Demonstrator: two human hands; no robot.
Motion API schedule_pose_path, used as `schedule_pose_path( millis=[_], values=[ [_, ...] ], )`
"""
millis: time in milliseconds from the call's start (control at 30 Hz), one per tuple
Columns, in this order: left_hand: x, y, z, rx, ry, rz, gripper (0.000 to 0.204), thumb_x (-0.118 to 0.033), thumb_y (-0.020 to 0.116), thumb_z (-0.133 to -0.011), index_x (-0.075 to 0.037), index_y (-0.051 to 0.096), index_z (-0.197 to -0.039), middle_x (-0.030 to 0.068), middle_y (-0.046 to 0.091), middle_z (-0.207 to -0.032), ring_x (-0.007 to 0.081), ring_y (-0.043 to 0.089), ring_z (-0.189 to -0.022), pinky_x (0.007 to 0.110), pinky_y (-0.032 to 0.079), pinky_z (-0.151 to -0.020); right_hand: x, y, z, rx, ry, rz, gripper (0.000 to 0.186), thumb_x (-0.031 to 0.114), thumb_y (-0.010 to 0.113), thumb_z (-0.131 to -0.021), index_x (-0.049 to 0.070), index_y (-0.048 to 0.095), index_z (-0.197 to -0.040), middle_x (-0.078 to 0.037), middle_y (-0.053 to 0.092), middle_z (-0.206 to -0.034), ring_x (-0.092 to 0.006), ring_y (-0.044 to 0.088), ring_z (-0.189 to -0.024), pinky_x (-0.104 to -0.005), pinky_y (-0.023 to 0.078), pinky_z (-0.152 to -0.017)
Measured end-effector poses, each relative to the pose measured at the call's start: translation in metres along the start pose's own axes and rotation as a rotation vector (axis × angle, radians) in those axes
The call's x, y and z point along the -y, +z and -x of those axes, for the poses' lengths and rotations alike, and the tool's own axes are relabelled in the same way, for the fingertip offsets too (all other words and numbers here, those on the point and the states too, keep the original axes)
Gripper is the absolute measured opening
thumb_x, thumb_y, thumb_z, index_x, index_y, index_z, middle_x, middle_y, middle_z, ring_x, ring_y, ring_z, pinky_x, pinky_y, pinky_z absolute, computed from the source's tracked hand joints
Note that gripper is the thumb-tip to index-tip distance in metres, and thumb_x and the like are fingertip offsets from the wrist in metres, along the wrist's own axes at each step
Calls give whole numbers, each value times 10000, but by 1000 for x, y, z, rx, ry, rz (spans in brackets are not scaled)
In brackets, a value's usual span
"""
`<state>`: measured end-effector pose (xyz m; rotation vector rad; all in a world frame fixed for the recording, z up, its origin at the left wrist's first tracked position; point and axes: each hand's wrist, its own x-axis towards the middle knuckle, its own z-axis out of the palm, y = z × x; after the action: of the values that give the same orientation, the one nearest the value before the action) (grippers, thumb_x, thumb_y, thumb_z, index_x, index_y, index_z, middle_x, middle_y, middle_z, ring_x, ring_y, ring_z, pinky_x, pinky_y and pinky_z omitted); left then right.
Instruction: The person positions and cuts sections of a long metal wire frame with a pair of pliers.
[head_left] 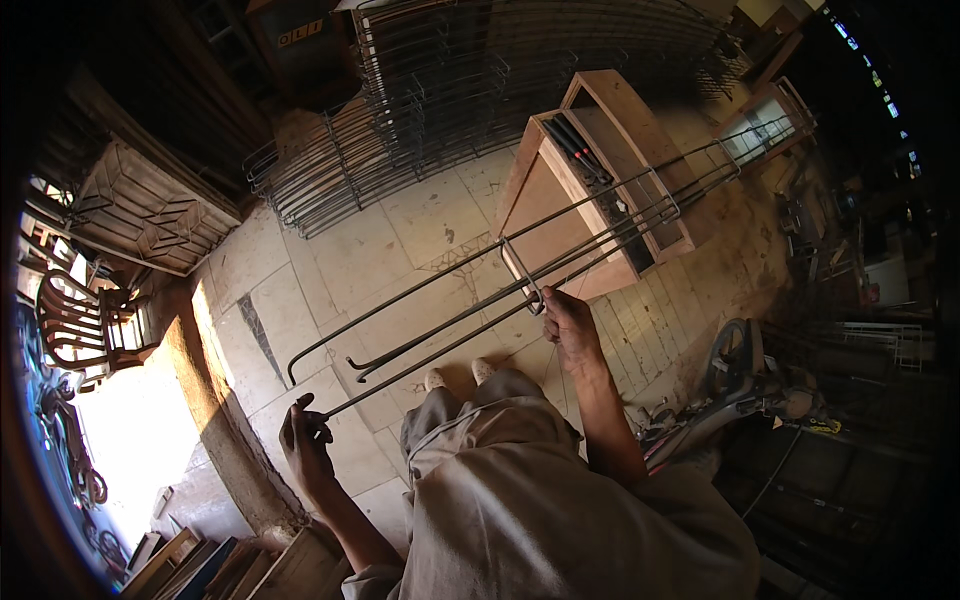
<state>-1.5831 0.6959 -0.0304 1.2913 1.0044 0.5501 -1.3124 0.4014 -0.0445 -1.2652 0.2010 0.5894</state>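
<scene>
A long rebar cage point(440, 268) of dark steel bars stretches across in front of me, from lower left to upper right. Rectangular stirrups link its bars, and some ends on the left are bent into hooks. My left hand point(307, 440) is closed around the left end of the nearest bar. Farther along, my right hand point(570, 325) pinches the cage at a stirrup point(524, 278), its fingers partly hiding the joint. A thin strand, perhaps wire, shows near the right hand. The cage's far part passes over a wooden cabinet.
The open wooden cabinet point(565, 215) holds dark tools. More stacked rebar cages point(340, 165) lie behind on the tiled floor point(400, 215). A motorcycle point(740, 390) stands at right, a wooden chair point(85, 320) at left by a bright doorway, and boards point(200, 565) at lower left.
</scene>
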Motion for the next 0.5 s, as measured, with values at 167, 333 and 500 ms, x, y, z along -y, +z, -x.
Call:
schedule_pose_path(
  millis=[167, 333, 500],
  values=[
    [4, 4, 2, -52, -115, 99, 503, -428, 498, -941, 25, 554, -1152, 78, 650, -801, 115, 586, -646, 224, 393, -531, 2, 4, 0, -7, -22, 5, 275, 278, 638, -891, 140, 493, -702, 99, 278, -576, -29, 249, -479, -209, 225, -450],
    [-6, 13, 10, -97, -127, 153, 520, -463, 484, -936, -35, 523, -1228, 83, 650, -892, 172, 642, -778, 260, 422, -618, 0, 1, -1, 3, -39, -34, 287, 282, 641, -888, 137, 496, -687, 92, 299, -560, -32, 258, -469, -218, 230, -435],
    [-15, 16, 17, -99, -47, 9, 548, -481, 501, -921, -87, 486, -1302, 96, 623, -963, 206, 646, -825, 266, 419, -640, 2, 3, 2, -12, -26, -25, 252, 282, 628, -895, 126, 531, -723, 98, 296, -565, -28, 250, -471, -212, 222, -436]
  ],
)
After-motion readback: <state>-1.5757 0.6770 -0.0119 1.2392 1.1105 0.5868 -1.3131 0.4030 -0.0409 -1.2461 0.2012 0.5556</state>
